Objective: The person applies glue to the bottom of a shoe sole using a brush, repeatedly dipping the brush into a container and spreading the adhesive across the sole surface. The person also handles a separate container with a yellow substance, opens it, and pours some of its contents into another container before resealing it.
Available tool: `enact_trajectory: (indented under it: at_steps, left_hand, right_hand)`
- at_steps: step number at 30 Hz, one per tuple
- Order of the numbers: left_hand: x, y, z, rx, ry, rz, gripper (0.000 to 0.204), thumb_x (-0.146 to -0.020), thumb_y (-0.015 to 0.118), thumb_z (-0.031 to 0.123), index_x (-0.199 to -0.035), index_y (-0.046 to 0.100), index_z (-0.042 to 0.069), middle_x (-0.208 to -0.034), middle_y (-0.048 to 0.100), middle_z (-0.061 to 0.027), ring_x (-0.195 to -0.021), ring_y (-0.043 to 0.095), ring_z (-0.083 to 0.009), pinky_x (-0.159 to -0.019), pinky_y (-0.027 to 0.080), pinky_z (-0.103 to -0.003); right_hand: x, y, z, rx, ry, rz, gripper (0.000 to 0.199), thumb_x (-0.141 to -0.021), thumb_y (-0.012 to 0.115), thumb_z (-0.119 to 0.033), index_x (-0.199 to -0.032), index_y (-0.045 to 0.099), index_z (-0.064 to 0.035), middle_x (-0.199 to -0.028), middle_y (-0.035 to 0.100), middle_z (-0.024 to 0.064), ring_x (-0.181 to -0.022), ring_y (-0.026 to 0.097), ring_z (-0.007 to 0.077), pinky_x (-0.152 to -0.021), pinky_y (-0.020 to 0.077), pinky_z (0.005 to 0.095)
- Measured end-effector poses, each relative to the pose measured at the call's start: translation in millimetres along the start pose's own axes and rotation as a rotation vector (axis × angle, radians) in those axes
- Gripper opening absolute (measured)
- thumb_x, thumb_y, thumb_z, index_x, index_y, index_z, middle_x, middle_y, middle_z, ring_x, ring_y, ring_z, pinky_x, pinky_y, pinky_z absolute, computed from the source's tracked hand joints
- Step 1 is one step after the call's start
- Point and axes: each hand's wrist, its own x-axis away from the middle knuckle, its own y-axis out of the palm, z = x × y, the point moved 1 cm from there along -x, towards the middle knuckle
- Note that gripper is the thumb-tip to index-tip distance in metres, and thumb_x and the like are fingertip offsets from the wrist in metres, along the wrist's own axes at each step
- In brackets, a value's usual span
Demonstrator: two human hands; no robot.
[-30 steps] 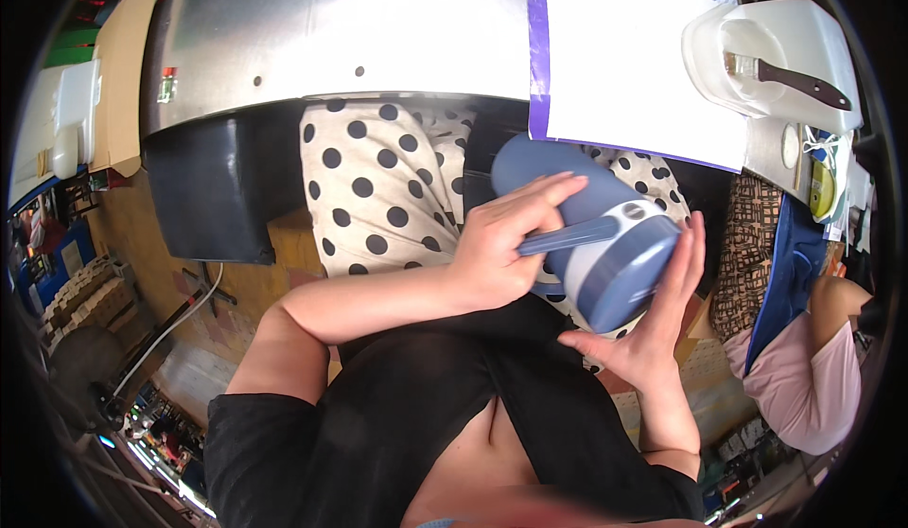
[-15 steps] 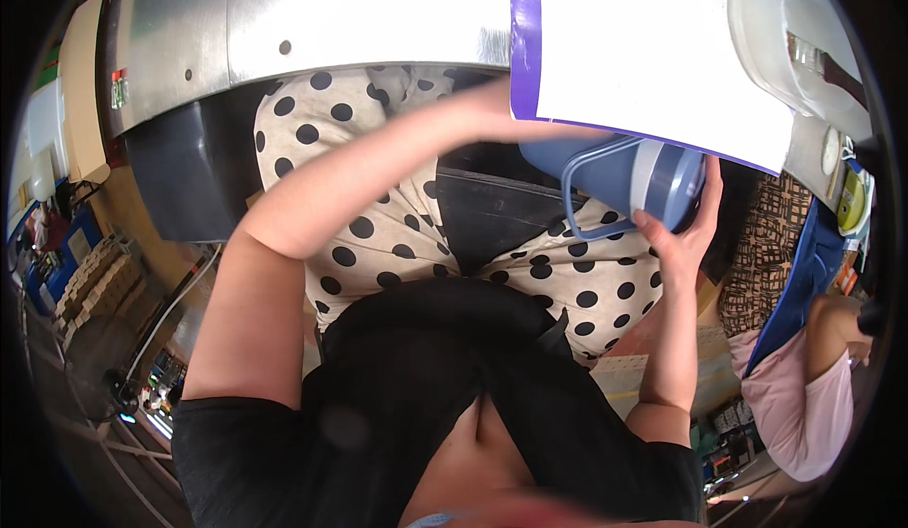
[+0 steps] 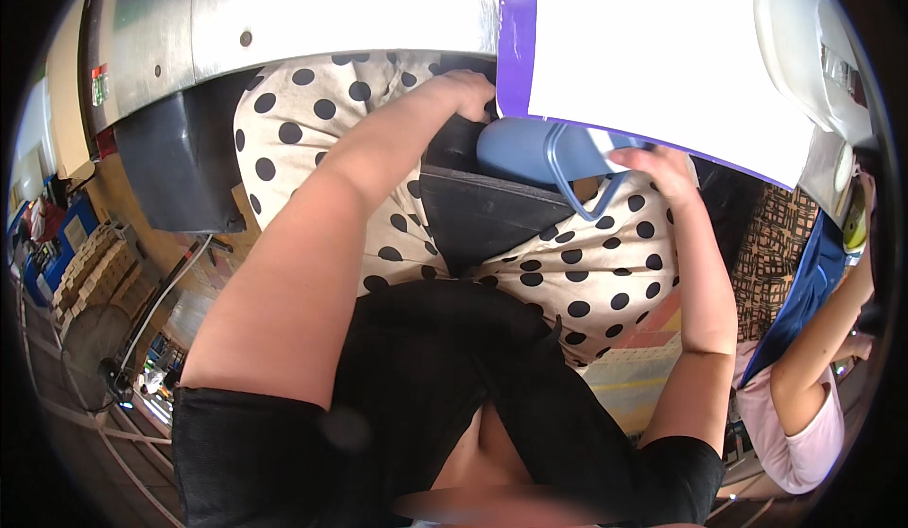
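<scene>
A blue insulated jug with a loop handle and a pale band lies on its side over my lap, partly under the table edge. My right hand grips it at the banded end, thumb along the band. My left hand is at the table's underside, just beyond the jug's other end. Its fingers are curled, and a bit of something dark shows at their tips; what it is stays hidden. Below the jug, between my thighs, is a black box-like piece.
A metal table spans the front, with a white sheet edged in purple overhanging it. A translucent plastic container stands at the right. A dark bin is at my left. Another person's arm shows at the right.
The jug has slid left and further under the sheet. My left hand has drawn back from beneath the sheet to its left edge. My right hand has shifted slightly left with the jug.
</scene>
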Motion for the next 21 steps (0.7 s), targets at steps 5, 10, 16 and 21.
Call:
enact_trajectory:
  at_steps: [5, 10, 16, 21]
  left_hand:
    - [0.3, 2.3, -8.5, 0.044, 0.083, 0.058, 0.063, -0.088, 0.065, 0.05, -0.136, 0.062, 0.008, -0.13, 0.067, -0.0162, -0.129, 0.057, -0.0322, -0.108, 0.045, -0.046]
    - [17.4, -16.9, -20.8, 0.35, 0.026, -0.059, 0.073, -0.089, 0.05, 0.064, -0.137, 0.062, 0.011, -0.13, 0.067, -0.016, -0.136, 0.048, -0.031, -0.111, 0.037, -0.054]
    - [58.5, -31.0, -6.6, 0.75, 0.028, -0.33, 0.088, -0.089, 0.033, 0.081, -0.139, 0.062, 0.014, -0.129, 0.068, -0.0158, -0.145, 0.038, -0.0296, -0.114, 0.028, -0.063]
    - [83.0, -35.1, -6.6, 0.957, -0.006, -0.319, 0.106, -0.086, 0.023, 0.092, -0.141, 0.059, 0.009, -0.131, 0.067, -0.017, -0.156, 0.012, -0.0282, -0.119, 0.012, -0.068]
  right_hand:
    - [-15.8, 55.8, -10.7, 0.452, -0.286, -0.12, 0.095, -0.056, 0.088, -0.039, -0.137, 0.054, -0.0007, -0.133, 0.058, 0.0251, -0.125, 0.056, 0.0397, -0.108, 0.0436, 0.0439]
    - [-36.6, 75.6, -9.8, 0.542, -0.319, -0.266, 0.088, -0.065, 0.086, -0.044, -0.139, 0.055, -0.0068, -0.129, 0.063, 0.0217, -0.121, 0.06, 0.0377, -0.104, 0.0472, 0.0445]
    - [-46.3, 85.8, -4.3, 0.295, -0.332, -0.396, 0.084, -0.079, 0.08, -0.055, -0.143, 0.053, -0.0086, -0.136, 0.062, 0.0186, -0.127, 0.059, 0.0338, -0.108, 0.0456, 0.0416]
    - [-50.0, 95.1, -10.3, 0.298, -0.314, -0.433, 0.087, -0.079, 0.084, -0.046, -0.147, 0.046, -0.0067, -0.14, 0.058, 0.0193, -0.131, 0.055, 0.034, -0.109, 0.0436, 0.0414]
